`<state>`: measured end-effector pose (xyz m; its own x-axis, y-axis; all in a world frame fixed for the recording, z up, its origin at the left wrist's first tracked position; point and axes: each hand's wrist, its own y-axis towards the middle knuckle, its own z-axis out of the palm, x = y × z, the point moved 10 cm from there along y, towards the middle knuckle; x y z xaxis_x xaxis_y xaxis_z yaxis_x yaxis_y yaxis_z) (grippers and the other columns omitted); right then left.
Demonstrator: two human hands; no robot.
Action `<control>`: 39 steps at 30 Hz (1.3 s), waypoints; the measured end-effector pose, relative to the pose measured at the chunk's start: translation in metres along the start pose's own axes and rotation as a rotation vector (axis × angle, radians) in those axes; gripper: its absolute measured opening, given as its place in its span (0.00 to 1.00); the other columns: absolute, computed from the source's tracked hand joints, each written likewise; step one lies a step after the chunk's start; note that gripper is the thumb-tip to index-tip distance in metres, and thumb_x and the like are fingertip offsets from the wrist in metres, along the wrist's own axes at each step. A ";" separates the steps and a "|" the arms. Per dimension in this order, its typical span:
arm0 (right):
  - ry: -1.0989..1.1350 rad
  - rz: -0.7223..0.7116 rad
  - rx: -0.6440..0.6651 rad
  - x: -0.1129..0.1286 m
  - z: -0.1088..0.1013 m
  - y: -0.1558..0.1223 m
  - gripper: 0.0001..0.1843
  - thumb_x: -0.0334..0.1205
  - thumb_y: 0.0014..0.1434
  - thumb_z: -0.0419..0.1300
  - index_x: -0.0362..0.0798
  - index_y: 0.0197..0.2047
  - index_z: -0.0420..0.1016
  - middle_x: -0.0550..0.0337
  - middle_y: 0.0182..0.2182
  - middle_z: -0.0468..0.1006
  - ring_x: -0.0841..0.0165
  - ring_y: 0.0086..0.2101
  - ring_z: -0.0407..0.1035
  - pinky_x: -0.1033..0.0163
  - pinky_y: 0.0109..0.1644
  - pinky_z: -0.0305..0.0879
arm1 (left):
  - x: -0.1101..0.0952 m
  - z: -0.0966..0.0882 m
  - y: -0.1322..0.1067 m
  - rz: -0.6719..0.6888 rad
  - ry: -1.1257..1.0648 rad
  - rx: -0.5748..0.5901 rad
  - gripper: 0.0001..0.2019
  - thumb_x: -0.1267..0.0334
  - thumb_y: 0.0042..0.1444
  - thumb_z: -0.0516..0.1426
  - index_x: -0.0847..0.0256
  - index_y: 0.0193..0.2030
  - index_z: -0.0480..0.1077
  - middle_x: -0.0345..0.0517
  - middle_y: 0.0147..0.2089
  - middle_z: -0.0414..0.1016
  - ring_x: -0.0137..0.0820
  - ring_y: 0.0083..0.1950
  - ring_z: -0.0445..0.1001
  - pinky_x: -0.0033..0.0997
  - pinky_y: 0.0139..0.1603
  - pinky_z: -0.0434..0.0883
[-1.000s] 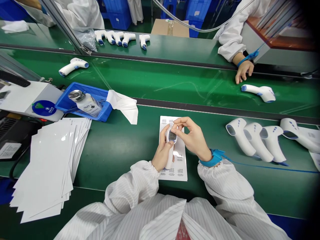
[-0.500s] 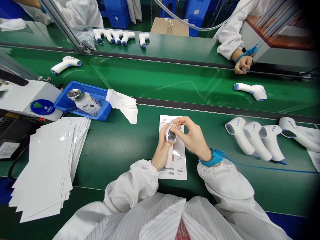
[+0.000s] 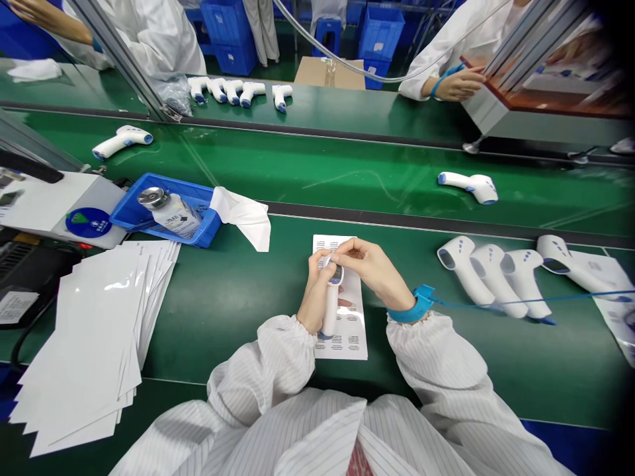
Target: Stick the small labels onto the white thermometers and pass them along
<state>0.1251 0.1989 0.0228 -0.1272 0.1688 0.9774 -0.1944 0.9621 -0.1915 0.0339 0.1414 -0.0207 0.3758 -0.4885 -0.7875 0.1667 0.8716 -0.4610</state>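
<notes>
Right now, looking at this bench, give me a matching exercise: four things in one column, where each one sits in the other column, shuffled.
Things
1. bottle
2. label sheet
3. stack of white sheets
4. blue wrist strap

Places
A. on the right wrist
B. fanned out at the left of the table
C. lying in the blue tray
D. flat on the table, under the thermometer in the left hand

Pairs: 1-C, 2-D, 3-B, 4-A
</notes>
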 end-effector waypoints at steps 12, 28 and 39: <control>0.047 -0.207 -0.135 0.036 -0.012 -0.038 0.09 0.47 0.60 0.61 0.52 0.38 0.76 0.59 0.38 0.77 0.65 0.40 0.71 0.57 0.48 0.68 | -0.047 0.005 -0.025 0.243 0.179 -0.073 0.11 0.55 0.63 0.51 0.47 0.51 0.60 0.43 0.47 0.67 0.33 0.44 0.71 0.32 0.37 0.76; -0.260 -0.230 -0.176 0.060 0.005 -0.065 0.11 0.40 0.57 0.62 0.53 0.42 0.65 0.63 0.30 0.79 0.67 0.30 0.75 0.61 0.35 0.69 | -0.086 0.001 -0.048 0.672 0.522 -0.239 0.12 0.63 0.62 0.52 0.53 0.53 0.60 0.45 0.53 0.64 0.34 0.51 0.67 0.34 0.51 0.65; 0.078 -0.035 0.020 0.045 0.011 -0.048 0.14 0.39 0.54 0.63 0.51 0.42 0.63 0.66 0.27 0.76 0.69 0.28 0.73 0.60 0.36 0.70 | -0.065 -0.001 -0.031 0.268 0.141 -0.075 0.11 0.57 0.63 0.52 0.48 0.51 0.60 0.38 0.35 0.65 0.28 0.35 0.68 0.27 0.36 0.68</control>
<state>0.1182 0.1578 0.0746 -0.0444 0.1521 0.9874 -0.2172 0.9632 -0.1581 0.0036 0.1464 0.0443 0.2668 -0.2472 -0.9315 0.0094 0.9672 -0.2540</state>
